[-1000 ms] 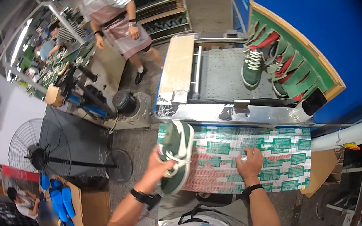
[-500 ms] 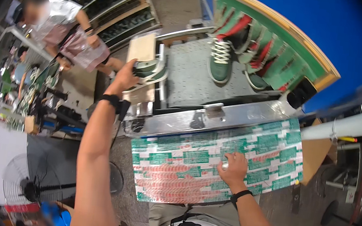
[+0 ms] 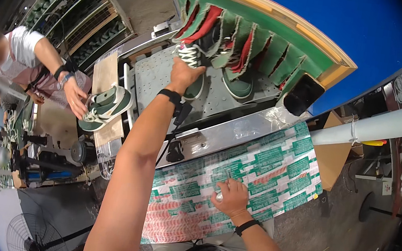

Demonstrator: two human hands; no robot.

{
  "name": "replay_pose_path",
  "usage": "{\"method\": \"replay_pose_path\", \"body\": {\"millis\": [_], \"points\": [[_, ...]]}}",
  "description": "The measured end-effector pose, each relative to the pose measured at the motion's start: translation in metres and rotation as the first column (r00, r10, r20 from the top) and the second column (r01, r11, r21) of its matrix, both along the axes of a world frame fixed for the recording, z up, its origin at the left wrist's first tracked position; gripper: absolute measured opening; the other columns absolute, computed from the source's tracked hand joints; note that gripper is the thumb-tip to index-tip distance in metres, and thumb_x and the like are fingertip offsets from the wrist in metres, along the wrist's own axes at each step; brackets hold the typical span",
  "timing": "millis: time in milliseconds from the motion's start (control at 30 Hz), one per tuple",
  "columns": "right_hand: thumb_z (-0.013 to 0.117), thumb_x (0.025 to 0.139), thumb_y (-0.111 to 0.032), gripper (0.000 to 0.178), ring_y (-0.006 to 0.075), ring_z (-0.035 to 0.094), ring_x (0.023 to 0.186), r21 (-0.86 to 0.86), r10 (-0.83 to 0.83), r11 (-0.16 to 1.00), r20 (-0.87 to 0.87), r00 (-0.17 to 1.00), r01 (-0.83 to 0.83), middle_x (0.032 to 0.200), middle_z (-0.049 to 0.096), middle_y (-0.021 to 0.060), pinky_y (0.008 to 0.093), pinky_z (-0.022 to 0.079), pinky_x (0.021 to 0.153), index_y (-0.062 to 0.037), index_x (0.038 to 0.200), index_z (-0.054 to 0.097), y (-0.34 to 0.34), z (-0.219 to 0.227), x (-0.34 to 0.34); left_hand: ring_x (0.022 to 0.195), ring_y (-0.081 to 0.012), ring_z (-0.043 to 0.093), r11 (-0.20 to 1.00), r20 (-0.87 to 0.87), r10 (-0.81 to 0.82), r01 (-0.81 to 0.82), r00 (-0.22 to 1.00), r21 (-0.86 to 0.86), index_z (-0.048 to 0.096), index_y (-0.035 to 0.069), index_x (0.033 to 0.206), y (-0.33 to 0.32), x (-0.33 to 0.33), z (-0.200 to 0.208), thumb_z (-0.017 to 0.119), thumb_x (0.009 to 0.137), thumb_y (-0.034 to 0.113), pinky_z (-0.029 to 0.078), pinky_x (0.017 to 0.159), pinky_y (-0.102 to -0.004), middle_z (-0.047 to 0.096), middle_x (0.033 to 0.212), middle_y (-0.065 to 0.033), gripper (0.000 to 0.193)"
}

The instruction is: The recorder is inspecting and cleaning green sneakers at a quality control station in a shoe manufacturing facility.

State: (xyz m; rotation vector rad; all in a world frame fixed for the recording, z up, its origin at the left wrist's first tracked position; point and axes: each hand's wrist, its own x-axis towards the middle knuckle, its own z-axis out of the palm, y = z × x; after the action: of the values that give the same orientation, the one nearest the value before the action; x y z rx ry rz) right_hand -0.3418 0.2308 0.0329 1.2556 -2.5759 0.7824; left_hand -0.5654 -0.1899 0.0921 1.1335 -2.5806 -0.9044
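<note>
My left hand (image 3: 185,76) reaches forward and closes around the laced front of a green sneaker (image 3: 194,90) with white laces on the grey perforated conveyor bed. To its right stands another green sneaker (image 3: 238,85), partly under the hanging strips. My right hand (image 3: 232,197) is closed on a small silvery object (image 3: 219,197), mostly hidden by the fingers, above a board covered in green, white and red print (image 3: 276,171). Left of the conveyor, green-and-white sneakers (image 3: 107,108) lie on a wooden board, with a co-worker's hand (image 3: 74,98) at them.
Green and red strips (image 3: 266,53) hang across a wood-framed blue machine opening. A metal rail (image 3: 209,139) edges the conveyor bed (image 3: 151,76). A black box-shaped device (image 3: 304,94) sits at the right, near a white pipe (image 3: 379,123). Shoe racks (image 3: 80,18) stand at back left.
My left hand has gone from the sneakers on the wooden board to the sneaker on the conveyor. The co-worker's hand has come to the board. The whole view has shifted.
</note>
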Motion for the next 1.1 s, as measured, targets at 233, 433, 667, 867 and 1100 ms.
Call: {"method": "replay_pose_path", "body": {"millis": [233,433,667,867,1100], "points": [[0.078,0.081,-0.031,0.026,0.0269,0.063,0.087,-0.035,0.015,0.999,-0.006,1.0,-0.015,0.099,0.064,0.0052,0.0426,0.052,0.078,-0.0176,0.102,0.074,0.001,0.0,-0.003,0.092,-0.0162,0.076,0.748,-0.318,0.138,0.112,0.938,0.654,0.073,0.007,0.128,-0.02,0.045,0.05,0.09,0.085,0.023,0.061,0.085,-0.0326,0.082,0.107,-0.0065,0.049],[0.08,0.078,-0.032,0.027,0.0327,0.064,0.092,-0.07,-0.011,0.997,0.041,0.999,0.014,0.101,0.064,0.0079,0.0457,0.053,0.08,-0.0169,0.099,0.075,-0.003,0.0,0.002,0.109,-0.0152,0.071,0.788,-0.463,0.083,0.227,0.882,0.573,0.058,0.005,0.149,0.054,0.21,0.138,0.087,0.088,0.017,0.056,0.099,-0.0314,0.076,0.124,-0.0042,0.069],[0.084,0.079,-0.026,0.028,0.0353,0.065,0.103,-0.068,0.056,0.996,0.047,0.997,-0.053,0.108,0.064,0.0111,0.0492,0.053,0.086,-0.0149,0.103,0.074,-0.001,-0.011,0.007,0.125,-0.0269,0.067,0.907,-0.366,0.32,-0.17,0.874,0.386,0.041,0.003,0.166,0.243,0.431,0.1,0.095,0.075,0.019,0.053,0.109,-0.0401,0.069,0.136,-0.0161,0.108],[0.083,0.085,-0.03,0.036,0.0364,0.065,0.11,0.015,0.079,0.997,-0.034,0.996,-0.079,0.116,0.065,0.013,0.0503,0.054,0.094,-0.0122,0.115,0.074,-0.001,-0.01,0.008,0.129,-0.0414,0.061,0.879,-0.161,0.473,-0.452,0.866,0.151,0.026,0.004,0.175,0.317,0.496,0.01,0.098,0.075,0.031,0.05,0.11,-0.0486,0.063,0.136,-0.0253,0.126],[0.083,0.086,-0.021,0.086,0.0269,0.069,0.1,-0.132,0.119,0.99,0.614,0.781,-0.048,0.115,0.069,0.0139,0.0406,0.058,0.09,0.0011,0.162,0.048,0.038,0.069,0.086,0.121,-0.0268,0.072,0.695,-0.322,0.519,-0.172,0.792,0.698,0.067,0.0,0.141,0.273,0.555,-0.004,0.08,0.099,0.015,0.058,0.101,-0.0394,0.073,0.137,-0.0206,0.046]]}}
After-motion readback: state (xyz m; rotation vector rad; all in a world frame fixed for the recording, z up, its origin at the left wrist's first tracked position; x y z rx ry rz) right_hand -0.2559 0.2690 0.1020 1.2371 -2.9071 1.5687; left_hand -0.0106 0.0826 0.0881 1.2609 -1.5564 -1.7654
